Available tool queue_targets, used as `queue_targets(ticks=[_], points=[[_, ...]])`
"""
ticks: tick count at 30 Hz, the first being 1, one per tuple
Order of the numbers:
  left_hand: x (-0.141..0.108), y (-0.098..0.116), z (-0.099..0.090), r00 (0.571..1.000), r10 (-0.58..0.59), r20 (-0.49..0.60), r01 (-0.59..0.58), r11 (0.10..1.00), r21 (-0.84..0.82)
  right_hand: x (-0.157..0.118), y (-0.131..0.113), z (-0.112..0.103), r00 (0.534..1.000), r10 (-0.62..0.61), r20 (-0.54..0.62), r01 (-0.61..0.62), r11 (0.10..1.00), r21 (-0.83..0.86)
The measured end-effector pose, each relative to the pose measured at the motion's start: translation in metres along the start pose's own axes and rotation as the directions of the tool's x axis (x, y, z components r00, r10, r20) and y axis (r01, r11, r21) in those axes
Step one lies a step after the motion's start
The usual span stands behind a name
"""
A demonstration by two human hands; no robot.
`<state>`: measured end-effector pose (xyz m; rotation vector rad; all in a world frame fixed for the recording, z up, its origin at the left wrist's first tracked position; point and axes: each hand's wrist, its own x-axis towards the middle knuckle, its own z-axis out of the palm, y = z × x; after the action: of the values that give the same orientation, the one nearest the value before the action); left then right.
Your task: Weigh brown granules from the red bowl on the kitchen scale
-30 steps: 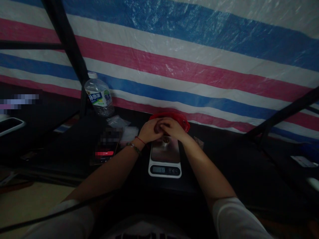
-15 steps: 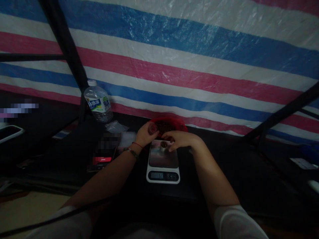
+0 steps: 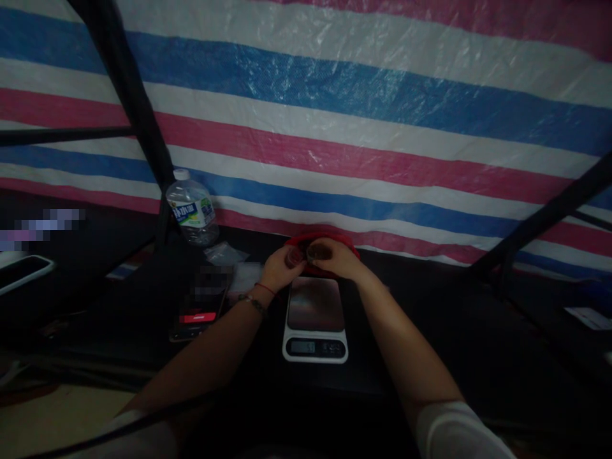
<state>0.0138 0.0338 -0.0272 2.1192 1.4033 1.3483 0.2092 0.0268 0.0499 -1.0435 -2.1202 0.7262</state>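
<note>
Small jar (image 3: 319, 253) in right hand (image 3: 335, 258) grip, lid (image 3: 292, 256) pinched in left hand (image 3: 282, 268).

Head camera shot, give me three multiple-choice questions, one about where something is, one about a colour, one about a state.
1. Where is the water bottle?
A. Left of the scale
B. On the scale
C. Right of the scale

2. What colour is the bag behind the hands?
A. Green
B. Red
C. Yellow

3. What lies on the plate of the scale?
A. A jar
B. A phone
C. Nothing

Answers:
1 A, it stands by the tarp, far left of the scale.
2 B, red shows behind the left hand and right hand.
3 C, the plate is bare.
</note>
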Motion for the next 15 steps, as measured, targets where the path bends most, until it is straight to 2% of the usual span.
queue_targets(ticks=[3, 6, 12, 15], points=[[-0.002, 0.004, 0.0, 1.0, -0.004, 0.016, 0.004, 1.0, -0.008, 0.004, 0.004, 0.008, 0.996, -0.042, -0.084, 0.04, 0.999, -0.02], [-0.005, 0.009, 0.001, 1.0, -0.016, 0.015, 0.016, 1.0, -0.014, 0.006, 0.004, 0.014, 0.995, -0.047, -0.09, 0.038, 0.995, -0.094], [-0.011, 0.017, 0.004, 0.996, -0.073, 0.046, 0.074, 0.997, -0.019, 0.005, -0.004, 0.024, 0.997, 0.038, -0.07, -0.044, 0.995, -0.085], [-0.012, 0.018, 0.005, 0.997, -0.081, 0.01, 0.081, 0.992, -0.092, 0.004, -0.007, 0.025, 0.996, -0.064, -0.07, 0.056, 0.993, -0.109]])
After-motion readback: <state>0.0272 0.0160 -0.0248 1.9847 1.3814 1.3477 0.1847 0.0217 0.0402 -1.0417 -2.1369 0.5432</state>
